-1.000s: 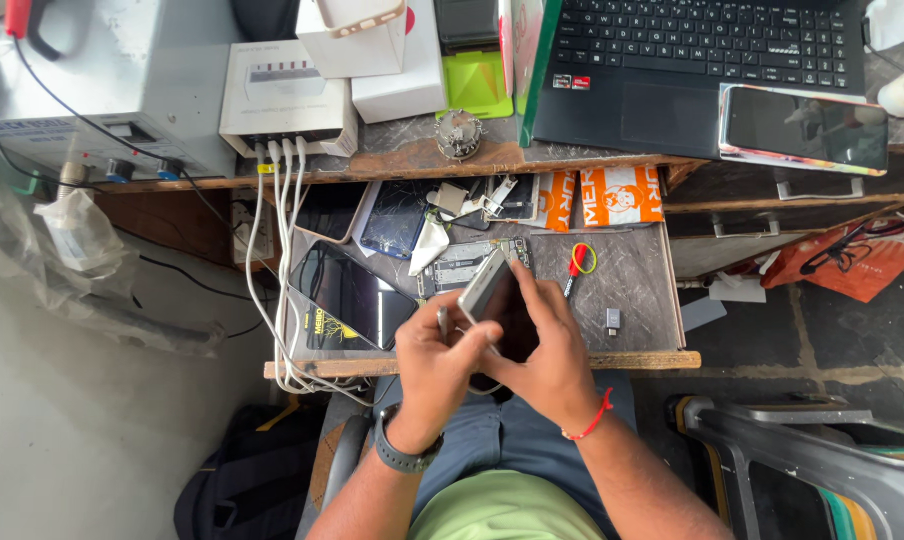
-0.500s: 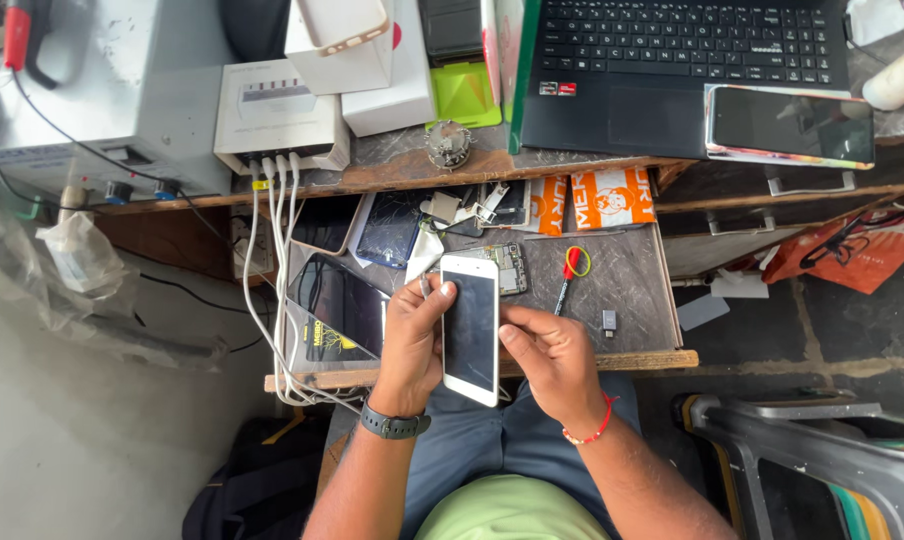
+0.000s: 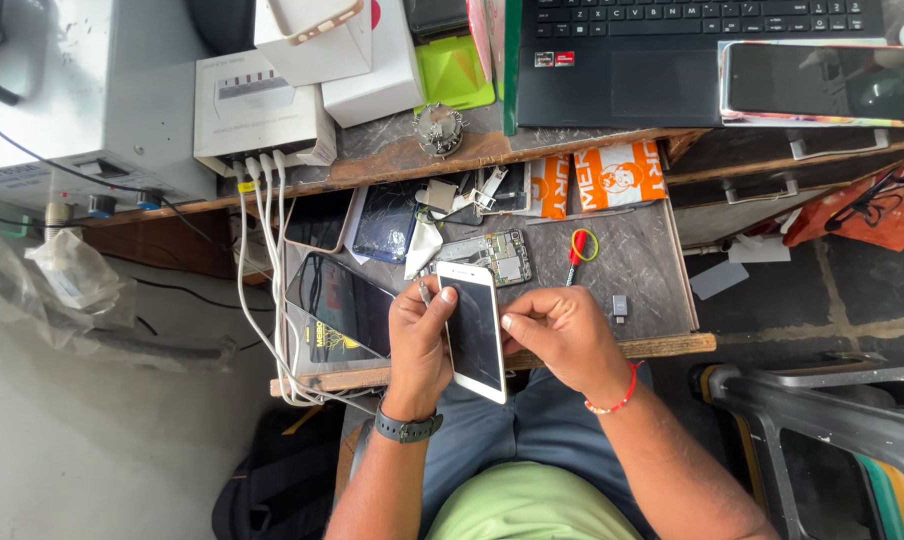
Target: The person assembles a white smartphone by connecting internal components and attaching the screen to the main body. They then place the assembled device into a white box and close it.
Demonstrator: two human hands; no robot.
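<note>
Head view, landmark: white phone (image 3: 474, 330), screen up, long axis running away from the person, held over the near edge of the pull-out surface (image 3: 642, 270).
Left hand (image 3: 419, 345): closed around the phone's left edge, thumb on the glass; a thin metal tool (image 3: 424, 293) sticks up from its fingers just left of the phone's top corner; dark wristwatch (image 3: 407, 427) on the wrist.
Right hand (image 3: 562, 335): curled against the phone's right edge, fingertips touching it; red bead bracelet (image 3: 617, 398) on the wrist.
Circuit board (image 3: 492, 258): flat on the surface, just beyond the phone's top end.
Red-handled tool (image 3: 576, 254): beyond and right of the phone, a yellow ring around it.
Dark tablet (image 3: 342, 305): left of the phone, tilted, touching white cables (image 3: 262, 260).
Cracked dark screen (image 3: 387, 220): beyond and left of the phone.
Orange packets (image 3: 597, 180): beyond the phone, at the back of the surface.
Laptop (image 3: 672, 50): far beyond the phone, on the upper shelf.
Dark phone (image 3: 817, 82): far right of the white phone, beside the laptop.
</note>
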